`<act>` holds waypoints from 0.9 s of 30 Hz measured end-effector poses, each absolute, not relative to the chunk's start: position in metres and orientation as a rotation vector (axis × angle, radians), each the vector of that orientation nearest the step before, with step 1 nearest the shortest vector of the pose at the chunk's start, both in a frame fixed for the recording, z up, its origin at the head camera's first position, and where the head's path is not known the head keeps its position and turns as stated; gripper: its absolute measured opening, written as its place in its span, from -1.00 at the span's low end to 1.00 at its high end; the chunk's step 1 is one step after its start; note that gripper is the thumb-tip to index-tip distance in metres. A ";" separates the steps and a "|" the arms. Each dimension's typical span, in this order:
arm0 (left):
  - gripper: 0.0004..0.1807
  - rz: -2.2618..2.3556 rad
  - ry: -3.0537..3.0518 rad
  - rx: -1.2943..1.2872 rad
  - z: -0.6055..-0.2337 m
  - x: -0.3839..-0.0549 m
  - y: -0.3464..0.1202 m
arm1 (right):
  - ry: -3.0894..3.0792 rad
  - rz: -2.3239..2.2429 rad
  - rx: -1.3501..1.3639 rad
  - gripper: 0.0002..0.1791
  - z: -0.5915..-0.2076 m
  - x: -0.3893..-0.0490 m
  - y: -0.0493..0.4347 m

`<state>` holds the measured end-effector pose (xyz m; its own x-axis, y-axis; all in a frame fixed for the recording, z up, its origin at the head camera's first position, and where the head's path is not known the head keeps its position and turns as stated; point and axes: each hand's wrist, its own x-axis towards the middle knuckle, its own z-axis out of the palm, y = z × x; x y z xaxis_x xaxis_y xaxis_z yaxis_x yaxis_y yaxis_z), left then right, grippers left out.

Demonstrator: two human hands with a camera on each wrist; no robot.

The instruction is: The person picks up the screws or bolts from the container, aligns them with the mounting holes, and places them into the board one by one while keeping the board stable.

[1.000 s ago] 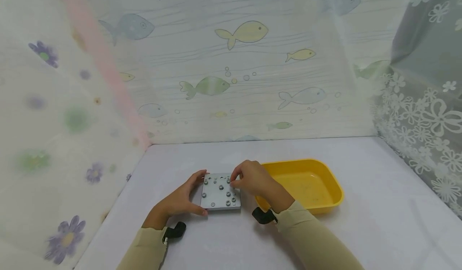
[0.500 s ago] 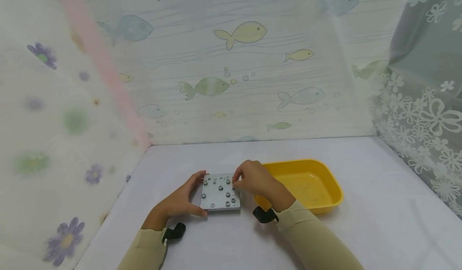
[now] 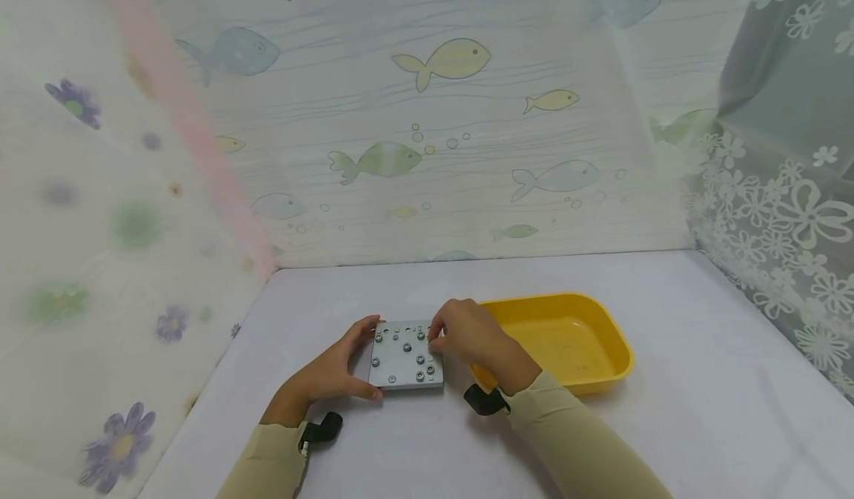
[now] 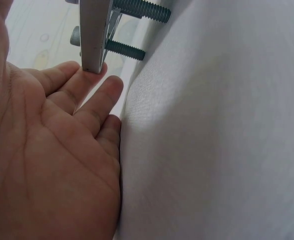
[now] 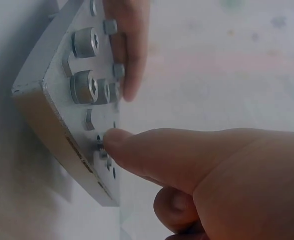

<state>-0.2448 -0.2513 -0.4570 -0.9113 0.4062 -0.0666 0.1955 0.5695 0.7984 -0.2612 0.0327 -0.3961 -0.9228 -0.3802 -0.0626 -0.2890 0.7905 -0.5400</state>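
A square silvery metal plate with several socket-head bolts stands slightly above the white table. My left hand holds it at the left side, thumb at the near edge and fingers at the far edge. In the left wrist view, fingertips touch the plate's edge, and threaded bolt shanks stick out underneath. My right hand is over the plate's right edge. Its thumb presses on a small screw in the right wrist view, near larger bolts; the index finger is mostly hidden.
A yellow plastic tray stands on the table just right of the plate, partly behind my right wrist. Fish-patterned curtains hang along the table's back edge, with more curtain at both sides. Black wrist cameras hang under both forearms.
My right fingertips have shifted slightly right and down along the plate's right edge, staying at the small screw. My left hand and the plate keep their places.
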 end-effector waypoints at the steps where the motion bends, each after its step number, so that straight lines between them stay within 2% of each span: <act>1: 0.48 1.259 2.559 0.501 -0.457 -0.245 -0.251 | 2.817 -0.798 -0.535 -0.93 -0.396 -0.261 0.032; 18: 0.45 1.266 2.546 0.505 -0.457 -0.245 -0.252 | 2.853 -0.746 -0.544 -0.88 -0.400 -0.261 0.029; 27: 0.46 1.258 2.548 0.520 -0.460 -0.248 -0.254 | 2.799 -0.833 -0.529 -0.94 -0.390 -0.263 0.037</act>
